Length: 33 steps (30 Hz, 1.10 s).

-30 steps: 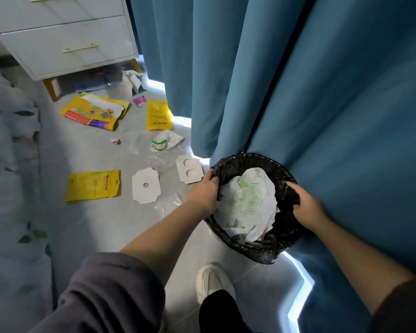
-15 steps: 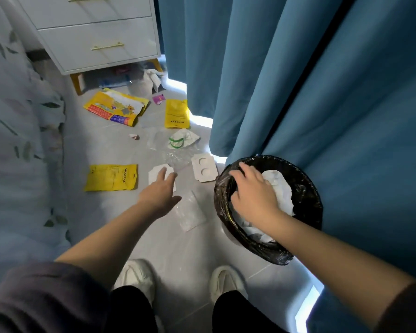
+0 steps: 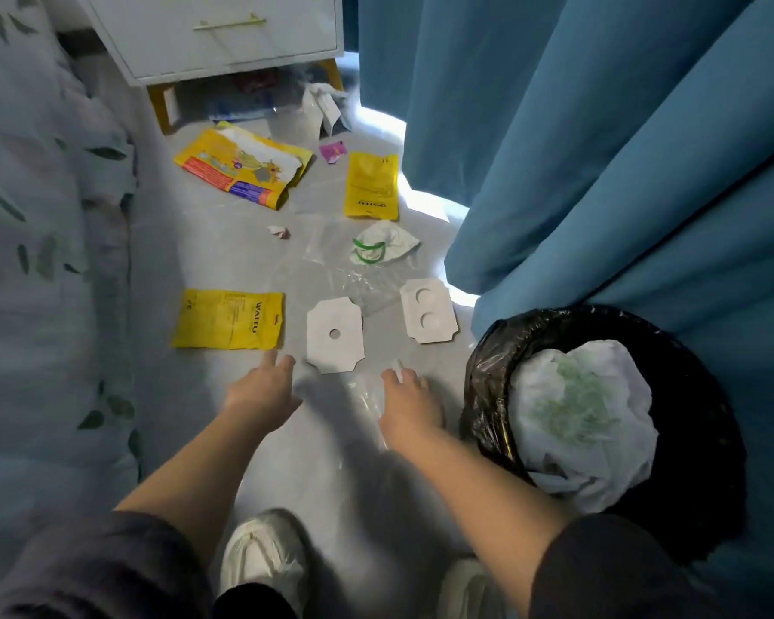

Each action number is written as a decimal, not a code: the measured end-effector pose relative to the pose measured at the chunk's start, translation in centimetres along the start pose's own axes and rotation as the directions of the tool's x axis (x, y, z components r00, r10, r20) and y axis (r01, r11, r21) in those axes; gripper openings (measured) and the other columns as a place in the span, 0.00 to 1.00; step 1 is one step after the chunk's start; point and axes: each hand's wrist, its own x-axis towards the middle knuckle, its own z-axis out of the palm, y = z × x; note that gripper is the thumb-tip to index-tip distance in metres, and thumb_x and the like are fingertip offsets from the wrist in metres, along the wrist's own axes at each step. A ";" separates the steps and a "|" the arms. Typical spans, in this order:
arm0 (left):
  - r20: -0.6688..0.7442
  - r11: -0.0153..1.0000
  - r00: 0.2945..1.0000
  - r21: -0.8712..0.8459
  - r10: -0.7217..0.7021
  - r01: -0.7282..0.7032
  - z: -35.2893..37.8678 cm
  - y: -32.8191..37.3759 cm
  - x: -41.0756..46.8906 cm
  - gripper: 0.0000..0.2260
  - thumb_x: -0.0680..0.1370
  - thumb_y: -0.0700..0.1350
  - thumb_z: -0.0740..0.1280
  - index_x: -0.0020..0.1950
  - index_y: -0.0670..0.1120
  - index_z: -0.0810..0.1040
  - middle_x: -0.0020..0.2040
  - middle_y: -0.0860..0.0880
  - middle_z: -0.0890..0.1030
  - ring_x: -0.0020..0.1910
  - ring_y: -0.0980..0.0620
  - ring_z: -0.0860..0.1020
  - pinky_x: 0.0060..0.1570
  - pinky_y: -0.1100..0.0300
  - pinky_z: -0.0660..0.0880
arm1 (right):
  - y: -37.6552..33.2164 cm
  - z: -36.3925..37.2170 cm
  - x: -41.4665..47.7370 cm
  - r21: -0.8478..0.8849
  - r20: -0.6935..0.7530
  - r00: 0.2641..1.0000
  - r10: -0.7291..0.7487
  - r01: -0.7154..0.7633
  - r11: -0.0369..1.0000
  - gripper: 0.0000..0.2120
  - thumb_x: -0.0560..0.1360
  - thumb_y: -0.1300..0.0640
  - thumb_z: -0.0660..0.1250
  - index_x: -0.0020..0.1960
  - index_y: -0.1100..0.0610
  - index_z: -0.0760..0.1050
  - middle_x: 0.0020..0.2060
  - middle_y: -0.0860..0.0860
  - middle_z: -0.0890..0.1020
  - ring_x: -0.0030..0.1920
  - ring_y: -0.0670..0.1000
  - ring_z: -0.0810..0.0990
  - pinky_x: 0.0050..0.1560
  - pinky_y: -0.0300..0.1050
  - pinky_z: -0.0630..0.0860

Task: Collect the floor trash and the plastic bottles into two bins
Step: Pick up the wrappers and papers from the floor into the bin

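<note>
Bin: round, black-lined, at right against blue curtain, stuffed with a crumpled white bag printed green.
Floor trash: yellow packet, white card with one hole, white card with two hollows, clear film.
Left hand: spread, empty, just short of the one-hole card.
Right hand: fingers curled over the clear film; grip unclear.

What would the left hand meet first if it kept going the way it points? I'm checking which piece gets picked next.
Probably the white card with one hole, just past the left hand.

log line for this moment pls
left hand open near white card | right hand on clear wrap | bin part full
</note>
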 end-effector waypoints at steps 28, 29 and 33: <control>0.002 0.993 0.997 -0.082 -0.079 0.079 1.8 -3.9 11.4 0.27 0.74 0.47 0.67 0.71 0.52 0.63 0.67 0.44 0.63 0.65 0.40 0.66 0.59 0.47 0.72 | 0.3 6.8 8.4 0.060 -0.021 0.881 0.473 -0.471 0.880 0.36 0.69 0.50 0.72 0.69 0.50 0.55 0.66 0.56 0.69 0.65 0.56 0.70 0.65 0.54 0.65; 0.006 0.993 0.997 -0.091 -0.071 0.072 2.0 -3.9 11.2 0.26 0.74 0.47 0.67 0.71 0.52 0.63 0.67 0.44 0.63 0.65 0.40 0.66 0.59 0.47 0.72 | 0.4 6.7 8.3 0.069 -0.025 0.881 0.473 -0.471 0.880 0.34 0.70 0.51 0.71 0.69 0.51 0.56 0.66 0.55 0.70 0.64 0.56 0.71 0.63 0.52 0.67; 0.017 0.992 1.000 -0.126 -0.019 0.021 3.0 -3.7 9.5 0.26 0.74 0.49 0.66 0.71 0.54 0.64 0.67 0.45 0.64 0.65 0.41 0.67 0.58 0.48 0.73 | 0.2 6.2 7.7 0.149 -0.064 0.897 0.437 -0.425 0.893 0.22 0.76 0.58 0.65 0.66 0.53 0.60 0.63 0.54 0.73 0.61 0.56 0.75 0.55 0.47 0.73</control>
